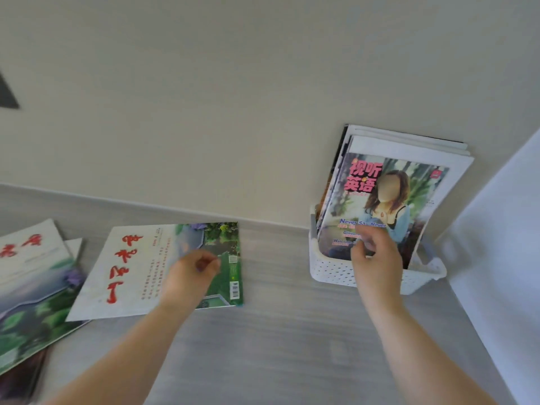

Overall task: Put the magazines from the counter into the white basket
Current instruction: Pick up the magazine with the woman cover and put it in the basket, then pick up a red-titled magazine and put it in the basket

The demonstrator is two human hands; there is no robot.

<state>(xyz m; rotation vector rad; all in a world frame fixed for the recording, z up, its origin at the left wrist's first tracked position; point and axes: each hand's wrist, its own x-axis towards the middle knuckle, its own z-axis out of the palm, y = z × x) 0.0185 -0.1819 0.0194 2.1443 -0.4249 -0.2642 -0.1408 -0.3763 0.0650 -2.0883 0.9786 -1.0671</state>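
basket (330, 271): white plastic with small holes, stood on the counter (277, 331) against the wall (233, 97), at the right.
in the basket: a few magazines stood up on end, leaning back on the wall. the front one (388, 200) had pink letters, a person in a blue top and green trees.
right hand (377, 258): was at the bottom of the front one, just over the basket's front edge. fingers curled at the cover; cannot tell if they pinched it.
white one (140, 267): lay flat on the counter, left of the basket. it had red brush letters, and a green garden picture with a bar code.
left hand (193, 273): rested on the white one, fingers curled in, holding nothing clear to see.
pile (35, 287): more magazines lay at the far left, white and green with a purple flower, partly under the white one.
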